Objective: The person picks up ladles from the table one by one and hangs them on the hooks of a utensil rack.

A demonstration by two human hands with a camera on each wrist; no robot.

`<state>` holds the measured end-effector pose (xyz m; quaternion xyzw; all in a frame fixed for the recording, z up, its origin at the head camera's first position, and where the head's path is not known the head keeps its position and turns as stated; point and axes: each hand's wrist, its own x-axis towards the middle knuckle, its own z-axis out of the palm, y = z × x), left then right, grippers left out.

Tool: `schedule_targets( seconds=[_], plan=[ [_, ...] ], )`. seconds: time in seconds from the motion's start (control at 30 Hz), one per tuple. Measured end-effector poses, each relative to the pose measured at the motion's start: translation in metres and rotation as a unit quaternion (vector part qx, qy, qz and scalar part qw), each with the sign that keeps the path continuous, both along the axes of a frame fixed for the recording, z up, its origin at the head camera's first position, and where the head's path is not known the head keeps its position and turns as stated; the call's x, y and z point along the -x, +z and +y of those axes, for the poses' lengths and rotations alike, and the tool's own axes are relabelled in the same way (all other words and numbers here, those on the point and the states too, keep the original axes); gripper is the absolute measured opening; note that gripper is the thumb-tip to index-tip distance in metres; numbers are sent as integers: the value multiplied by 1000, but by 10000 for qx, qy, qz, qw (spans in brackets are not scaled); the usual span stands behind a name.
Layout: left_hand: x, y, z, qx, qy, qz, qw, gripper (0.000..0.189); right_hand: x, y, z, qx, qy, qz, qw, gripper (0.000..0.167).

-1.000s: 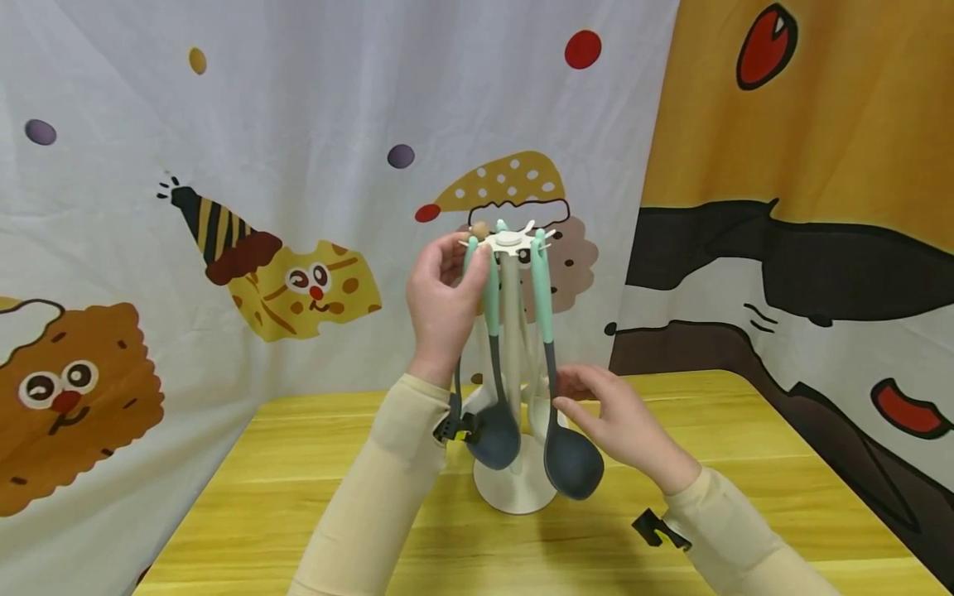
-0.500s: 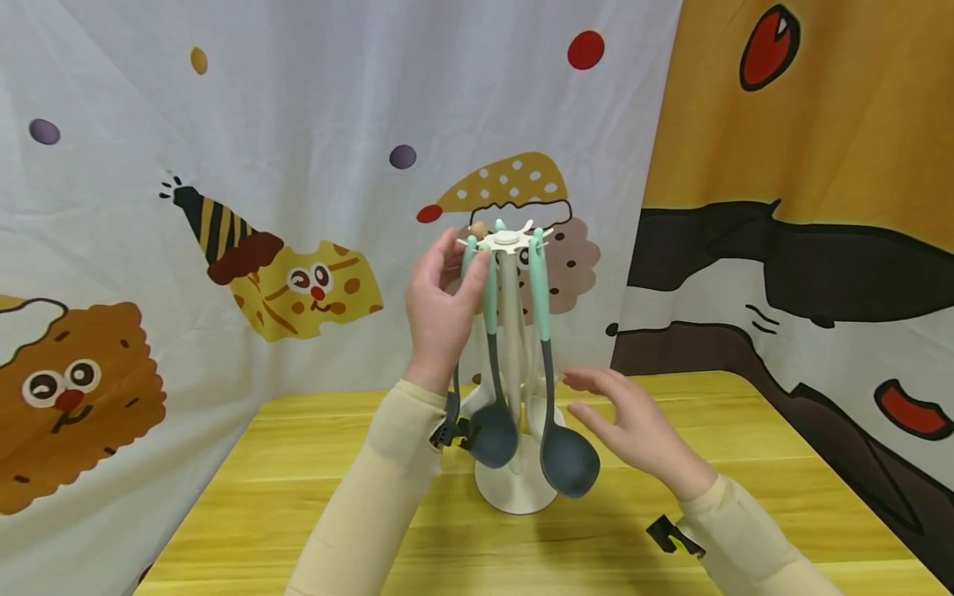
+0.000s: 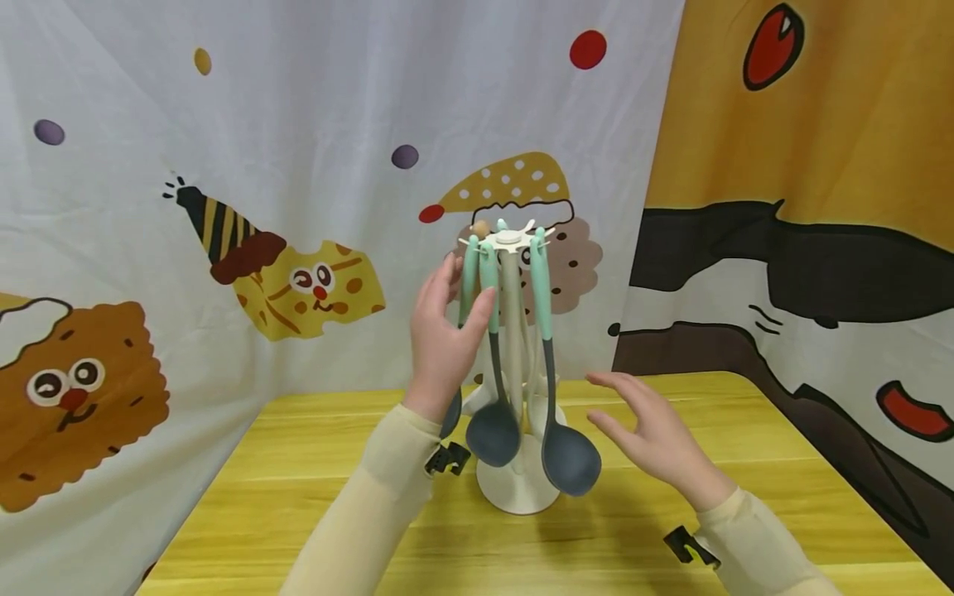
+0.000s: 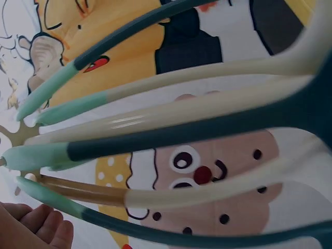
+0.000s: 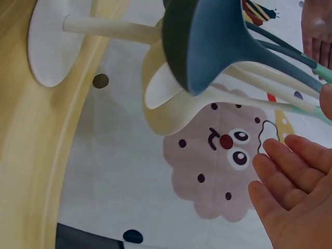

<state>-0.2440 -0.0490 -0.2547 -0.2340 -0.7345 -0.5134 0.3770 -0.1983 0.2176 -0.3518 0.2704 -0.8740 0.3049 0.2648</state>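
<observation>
A cream utensil stand (image 3: pixel 511 331) with a round base stands upright on the table, several utensils hanging from its hooked top. At its front right hangs a dark grey ladle (image 3: pixel 570 460) with a mint-green handle; a second dark ladle (image 3: pixel 493 434) hangs left of it. My left hand (image 3: pixel 445 339) is beside the left handles, thumb and fingers apart, and in the left wrist view its fingers (image 4: pixel 44 223) are clear of them. Right of the front ladle, my right hand (image 3: pixel 656 430) hovers with fingers extended, holding nothing. Cream-coloured utensils (image 5: pixel 179 111) hang behind, partly hidden.
The stand is on a yellow wood-grain table (image 3: pixel 313 497). Behind the table hangs a white curtain (image 3: pixel 313 108) with cartoon prints, joined at the right by an orange and black part. Black camera mounts (image 3: pixel 447 458) sit at both wrists.
My left hand has let go near the top of the handles and dropped a little lower. My right hand has drawn away from the front ladle to the right. The utensils stay hanging.
</observation>
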Motion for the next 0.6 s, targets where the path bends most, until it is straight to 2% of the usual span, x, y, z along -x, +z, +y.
schedule_targets(
  seconds=[0.17, 0.33, 0.6],
  plan=[
    [-5, -17, -8, 145, 181, 79, 9997, 62, -3, -6, 6, 48, -109, -20, 9999, 47],
    [-9, -33, -15, 457, 308, 12, 9985, 63, -6, -13, 13, 115, -246, -51, 9996, 50],
    [-13, -58, -29, 910, 425, -121, 9949, 67, -9, -15, 18, 71, -282, -68, 9996, 58]
  ],
)
